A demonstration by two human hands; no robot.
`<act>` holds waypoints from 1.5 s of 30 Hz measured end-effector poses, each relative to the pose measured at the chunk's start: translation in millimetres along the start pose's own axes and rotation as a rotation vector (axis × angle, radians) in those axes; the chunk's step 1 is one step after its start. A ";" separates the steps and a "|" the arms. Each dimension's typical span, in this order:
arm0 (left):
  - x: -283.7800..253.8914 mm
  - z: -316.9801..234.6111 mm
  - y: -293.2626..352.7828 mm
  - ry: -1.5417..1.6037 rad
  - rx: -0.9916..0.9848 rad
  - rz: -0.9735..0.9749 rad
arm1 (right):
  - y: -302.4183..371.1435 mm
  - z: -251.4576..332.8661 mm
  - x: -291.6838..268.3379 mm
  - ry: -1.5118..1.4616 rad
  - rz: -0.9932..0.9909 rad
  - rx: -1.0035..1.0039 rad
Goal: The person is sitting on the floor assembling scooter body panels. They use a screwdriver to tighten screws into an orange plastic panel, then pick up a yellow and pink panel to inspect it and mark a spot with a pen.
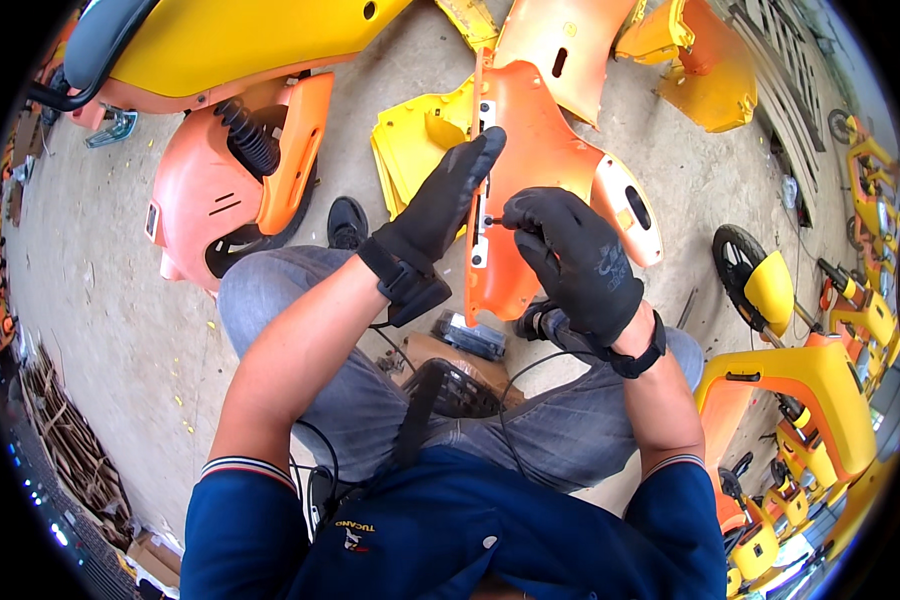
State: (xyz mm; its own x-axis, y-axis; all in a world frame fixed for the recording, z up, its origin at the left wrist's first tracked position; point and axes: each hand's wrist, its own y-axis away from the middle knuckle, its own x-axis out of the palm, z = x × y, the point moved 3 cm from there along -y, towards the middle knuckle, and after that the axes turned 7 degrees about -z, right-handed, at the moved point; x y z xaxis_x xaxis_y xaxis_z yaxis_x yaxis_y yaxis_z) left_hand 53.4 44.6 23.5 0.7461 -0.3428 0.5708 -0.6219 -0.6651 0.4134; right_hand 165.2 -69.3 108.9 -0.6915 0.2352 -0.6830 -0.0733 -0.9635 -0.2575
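Note:
An orange moulded scooter panel (525, 130) stands between my knees, a pale strip with dark fasteners (479, 240) running along its left edge. My left hand (438, 195), in a black glove, rests against that edge with its fingers stretched out together; the thumb is hidden. From the right, my gloved right hand (575, 250) pinches a small dark screw-like piece (495, 221) at the strip. Its fingers are closed, and they cover part of the piece.
Yellow panels (415, 140) lie beyond my left hand, with another orange panel (555, 45) at the top. A scooter body (240, 50) stands upper left. Below my hands are a clear plastic box (470, 336) and a black crate (455, 390). Scooter frames (790, 385) crowd the right.

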 end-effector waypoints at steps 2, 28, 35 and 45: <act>-8.1 5.9 -5.3 -0.049 -0.032 -0.018 | 0.1 1.8 1.2 0.030 0.003 -0.010; -8.5 8.8 -2.9 -0.081 -0.042 -0.040 | 6.2 8.8 8.8 0.174 0.001 0.148; -9.9 8.3 -4.1 -0.025 -0.022 0.025 | 6.1 8.6 11.4 0.117 0.004 0.115; -10.4 8.2 -0.8 -0.099 -0.066 -0.068 | 8.9 5.0 12.5 0.156 0.057 0.105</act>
State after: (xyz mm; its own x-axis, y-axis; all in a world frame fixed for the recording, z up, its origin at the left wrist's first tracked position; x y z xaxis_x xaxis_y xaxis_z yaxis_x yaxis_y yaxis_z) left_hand 48.0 43.3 11.4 0.8048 -0.3647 0.4683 -0.5811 -0.6450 0.4964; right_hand 152.3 -75.6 101.6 -0.5777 0.1887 -0.7941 -0.1174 -0.9820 -0.1479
